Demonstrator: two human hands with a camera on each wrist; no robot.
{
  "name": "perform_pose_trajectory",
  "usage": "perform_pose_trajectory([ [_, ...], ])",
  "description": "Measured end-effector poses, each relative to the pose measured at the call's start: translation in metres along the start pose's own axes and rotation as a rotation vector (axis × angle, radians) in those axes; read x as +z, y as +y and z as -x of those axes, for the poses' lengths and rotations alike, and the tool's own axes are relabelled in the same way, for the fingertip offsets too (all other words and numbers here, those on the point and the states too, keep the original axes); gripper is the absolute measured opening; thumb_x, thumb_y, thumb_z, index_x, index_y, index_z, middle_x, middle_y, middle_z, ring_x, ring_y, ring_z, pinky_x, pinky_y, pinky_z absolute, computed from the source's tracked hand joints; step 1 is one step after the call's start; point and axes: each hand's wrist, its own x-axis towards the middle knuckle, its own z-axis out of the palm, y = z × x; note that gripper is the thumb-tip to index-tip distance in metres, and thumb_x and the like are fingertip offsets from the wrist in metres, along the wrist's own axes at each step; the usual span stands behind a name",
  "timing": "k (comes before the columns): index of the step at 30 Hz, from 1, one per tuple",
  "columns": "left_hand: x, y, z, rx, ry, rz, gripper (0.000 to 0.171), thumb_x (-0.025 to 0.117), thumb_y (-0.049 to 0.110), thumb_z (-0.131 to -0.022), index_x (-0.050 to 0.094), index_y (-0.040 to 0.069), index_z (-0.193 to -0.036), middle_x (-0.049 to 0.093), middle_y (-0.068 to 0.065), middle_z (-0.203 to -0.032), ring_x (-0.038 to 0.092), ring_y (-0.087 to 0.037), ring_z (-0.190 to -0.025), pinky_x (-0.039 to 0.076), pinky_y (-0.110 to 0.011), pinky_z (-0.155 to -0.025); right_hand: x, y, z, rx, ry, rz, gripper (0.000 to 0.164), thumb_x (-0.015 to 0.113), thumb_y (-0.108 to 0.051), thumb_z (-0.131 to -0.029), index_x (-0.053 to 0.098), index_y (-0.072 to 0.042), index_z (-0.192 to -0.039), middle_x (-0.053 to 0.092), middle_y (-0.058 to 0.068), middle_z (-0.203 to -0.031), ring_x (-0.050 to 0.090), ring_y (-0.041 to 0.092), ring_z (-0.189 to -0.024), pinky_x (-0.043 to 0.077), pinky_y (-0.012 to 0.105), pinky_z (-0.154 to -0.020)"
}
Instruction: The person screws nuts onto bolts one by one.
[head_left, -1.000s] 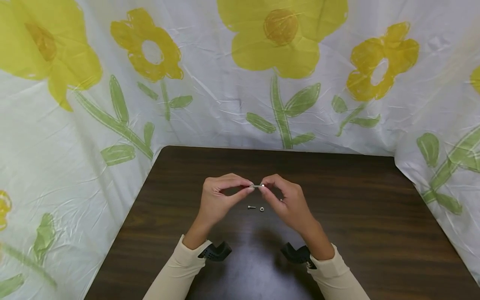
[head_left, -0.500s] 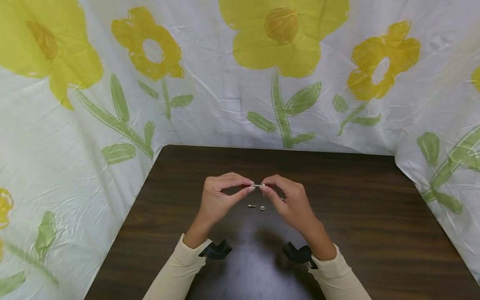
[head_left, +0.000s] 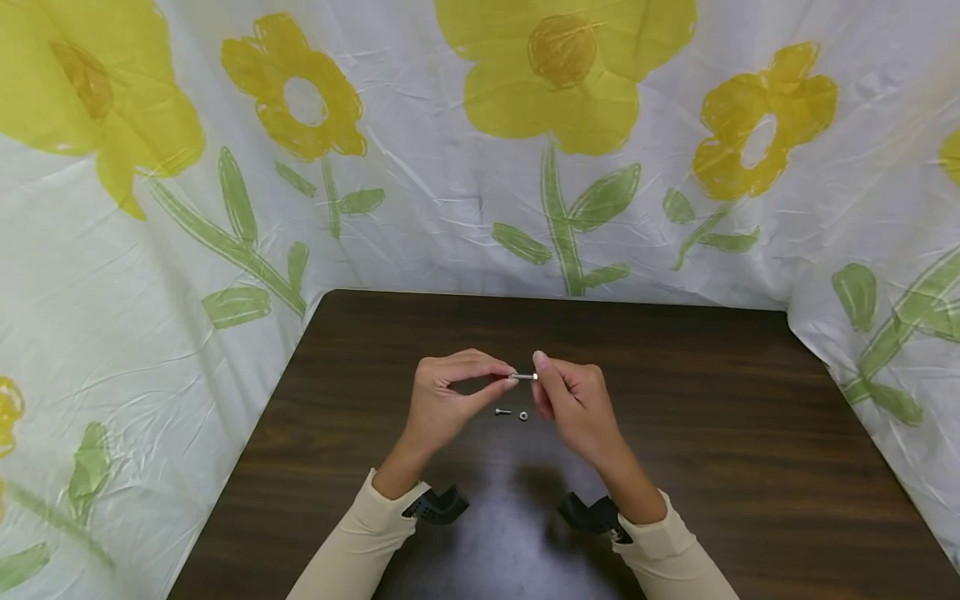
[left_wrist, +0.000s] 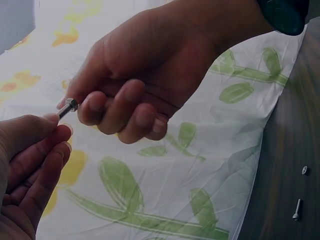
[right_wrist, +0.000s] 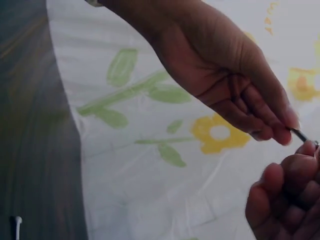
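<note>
While the left hand (head_left: pixel 438 402) pinches 1 end of a small metal bolt (head_left: pixel 523 377) up above the dark table (head_left: pixel 330 400), the right hand (head_left: pixel 576 404) has its fingers curled right by the other end, but honestly can't tell if they're actually gripping it. Below, 1 little screw (head_left: pixel 502 412) and 1 nut (head_left: pixel 523 416) are just lying near each other on the table.

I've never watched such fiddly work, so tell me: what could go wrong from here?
The left hand holds the thin bolt in just a pinch, so it might slip and drop. A small screw and a nut lie loose on the table nearby; a stray touch could perhaps knock them away.
</note>
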Motion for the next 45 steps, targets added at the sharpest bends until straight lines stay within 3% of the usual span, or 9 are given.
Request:
perform_pose_trajectory([
  [3, 0.001, 0.000, 0.000, -0.016, 0.013, -0.003, 0.016, 0.085, -0.005, -0.078, 0.080, 0.002, -0.091, 0.076, -0.007, -0.086, 0.073, -0.018, -0.080, 0.060, -0.037, -0.073, -0.006, 0.001, -0.001, 0.010, 0.002, 0.001, 0.046, 0.043, -0.004, -0.109, 0.062, -0.010, -0.067, 0.053, 0.001, -0.053, 0.051, 0.017, -0.047, 0.043, 0.028, -0.045],
  [7, 0.000, 0.000, 0.000, -0.044, 0.044, -0.011, 0.014, 0.085, -0.003, -0.079, 0.080, 0.003, -0.090, 0.076, -0.006, -0.085, 0.073, -0.018, -0.078, 0.060, -0.034, -0.072, -0.015, 0.005, -0.004, -0.095, 0.008, 0.015, 0.015, 0.061, 0.007, -0.097, 0.072, -0.003, -0.096, 0.067, 0.004, -0.072, 0.064, 0.017, -0.064, 0.053, 0.023, -0.062],
  [10, -0.001, 0.000, 0.000, -0.067, 0.052, -0.005, 0.013, 0.085, -0.003, -0.079, 0.080, 0.003, -0.090, 0.076, -0.006, -0.085, 0.073, -0.018, -0.078, 0.059, -0.030, -0.073, -0.019, 0.006, -0.006, -0.218, -0.005, 0.007, 0.030, 0.076, 0.011, -0.084, 0.073, -0.003, -0.111, 0.072, 0.006, -0.087, 0.068, 0.016, -0.077, 0.057, 0.024, -0.073],
  [12, -0.003, 0.001, 0.000, -0.083, 0.049, 0.001, 0.012, 0.084, -0.003, -0.080, 0.080, 0.004, -0.090, 0.077, -0.005, -0.085, 0.073, -0.019, -0.078, 0.059, -0.029, -0.073, -0.020, 0.007, -0.007, -0.290, -0.004, -0.001, 0.033, 0.081, 0.007, -0.081, 0.074, -0.003, -0.111, 0.074, 0.009, -0.093, 0.071, 0.017, -0.082, 0.058, 0.026, -0.078],
  [17, -0.005, 0.002, 0.000, -0.103, 0.033, 0.013, 0.012, 0.084, -0.001, -0.082, 0.081, 0.005, -0.091, 0.077, -0.005, -0.087, 0.073, -0.020, -0.080, 0.060, -0.033, -0.073, -0.015, 0.008, -0.009, -0.385, 0.018, -0.009, 0.018, 0.082, -0.010, -0.087, 0.077, -0.001, -0.102, 0.076, 0.011, -0.093, 0.073, 0.021, -0.083, 0.059, 0.027, -0.078],
  [21, -0.006, 0.003, -0.001, -0.105, 0.038, 0.036, 0.013, 0.083, -0.004, -0.081, 0.080, 0.004, -0.092, 0.077, -0.006, -0.089, 0.074, -0.022, -0.082, 0.060, -0.032, -0.075, -0.013, 0.008, -0.009, -0.393, 0.025, -0.009, 0.017, 0.080, -0.011, -0.088, 0.077, 0.000, -0.100, 0.076, 0.010, -0.093, 0.073, 0.021, -0.082, 0.059, 0.028, -0.077],
  [30, -0.003, 0.002, -0.001, -0.083, 0.045, 0.059, 0.019, 0.082, -0.010, -0.079, 0.080, 0.001, -0.094, 0.077, -0.009, -0.090, 0.074, -0.023, -0.084, 0.060, -0.033, -0.076, -0.011, 0.006, -0.008, -0.367, 0.035, 0.019, 0.032, 0.081, 0.015, -0.074, 0.077, -0.003, -0.100, 0.076, 0.008, -0.093, 0.073, 0.020, -0.082, 0.058, 0.025, -0.078],
  [39, 0.000, 0.002, 0.000, -0.062, 0.046, 0.081, 0.021, 0.082, -0.013, -0.077, 0.080, 0.001, -0.092, 0.076, -0.009, -0.088, 0.073, -0.023, -0.082, 0.060, -0.033, -0.075, -0.010, 0.006, -0.005, -0.254, 0.047, 0.045, 0.010, 0.074, 0.005, -0.089, 0.075, -0.005, -0.092, 0.073, 0.002, -0.079, 0.069, 0.014, -0.070, 0.057, 0.024, -0.068],
  [45, -0.001, 0.003, -0.001, -0.072, 0.065, 0.079, 0.017, 0.082, -0.010, -0.079, 0.079, 0.001, -0.092, 0.076, -0.009, -0.088, 0.073, -0.023, -0.082, 0.060, -0.031, -0.074, -0.015, 0.005, -0.006, -0.276, 0.037, 0.060, 0.040, 0.083, 0.014, -0.073, 0.075, -0.003, -0.108, 0.075, 0.006, -0.094, 0.071, 0.016, -0.082, 0.058, 0.025, -0.078],
])
